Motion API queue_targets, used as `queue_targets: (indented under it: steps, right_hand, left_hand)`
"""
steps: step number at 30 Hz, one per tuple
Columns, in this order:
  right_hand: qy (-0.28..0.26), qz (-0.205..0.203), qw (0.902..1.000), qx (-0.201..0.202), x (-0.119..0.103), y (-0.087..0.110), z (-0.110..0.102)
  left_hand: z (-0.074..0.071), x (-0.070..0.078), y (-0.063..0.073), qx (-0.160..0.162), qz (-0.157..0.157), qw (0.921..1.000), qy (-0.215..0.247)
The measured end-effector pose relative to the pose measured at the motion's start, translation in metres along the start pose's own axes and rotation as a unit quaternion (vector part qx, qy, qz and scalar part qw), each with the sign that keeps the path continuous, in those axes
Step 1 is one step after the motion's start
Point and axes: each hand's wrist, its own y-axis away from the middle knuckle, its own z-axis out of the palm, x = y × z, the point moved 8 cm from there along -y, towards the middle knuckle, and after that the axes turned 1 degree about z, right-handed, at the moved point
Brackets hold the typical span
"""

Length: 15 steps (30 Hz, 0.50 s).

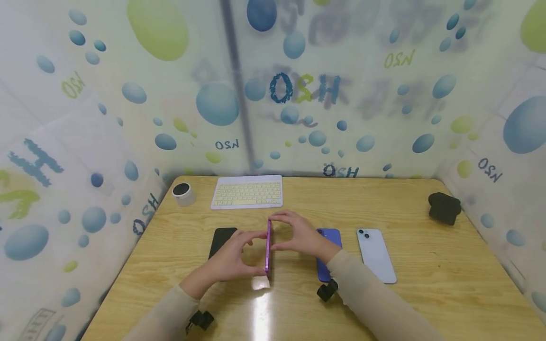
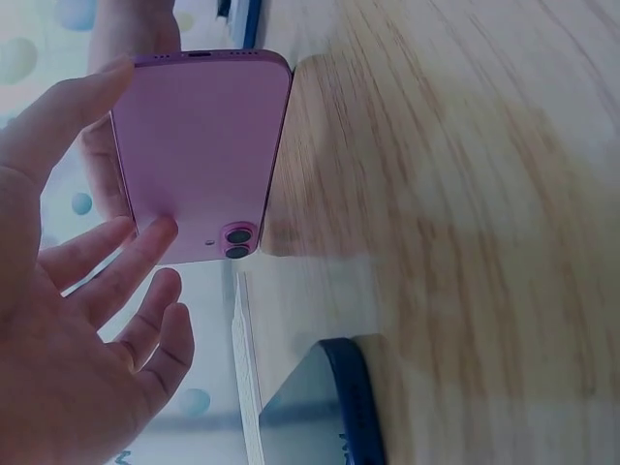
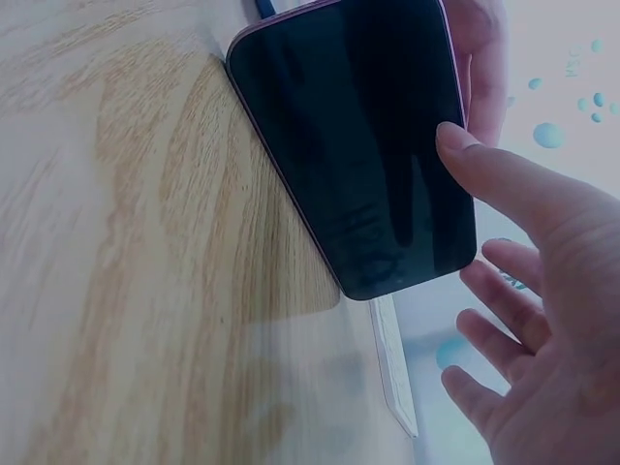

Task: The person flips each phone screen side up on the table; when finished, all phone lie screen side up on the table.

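Observation:
A pink smartphone (image 1: 268, 246) stands on its long edge on the wooden table, between both hands. Its pink back with two lenses (image 2: 203, 145) faces my left hand (image 1: 235, 255); the dark screen (image 3: 358, 155) faces my right hand (image 1: 302, 237). The left thumb is on the phone's near end, and fingertips touch its back close to the lenses. My right thumb presses the screen edge, while the index finger reaches the far end. Beneath the left hand lies a dark phone (image 1: 222, 237), partly covered. A blue phone (image 1: 330, 237) lies partly under the right wrist.
A pale blue phone (image 1: 378, 255) lies face down at the right. At the back are a white keyboard (image 1: 247, 192) and a small white cylinder with a dark top (image 1: 183, 194). A black object (image 1: 444, 208) sits near the right edge. Printed fabric walls surround the table (image 1: 426, 303).

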Motion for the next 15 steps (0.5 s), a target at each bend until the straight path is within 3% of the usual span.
queue_targets:
  steps: [7, 15]
  right_hand:
    - [0.001, 0.018, 0.9998, -0.010, 0.009, 0.000, 0.002]
    - [0.036, 0.020, 0.9983, -0.042, 0.020, -0.004, 0.014]
  left_hand:
    - [-0.001, -0.001, 0.001, 0.006, 0.009, 0.9999, 0.002]
    - [-0.009, -0.003, 0.005, 0.016, 0.007, 0.9998, -0.007]
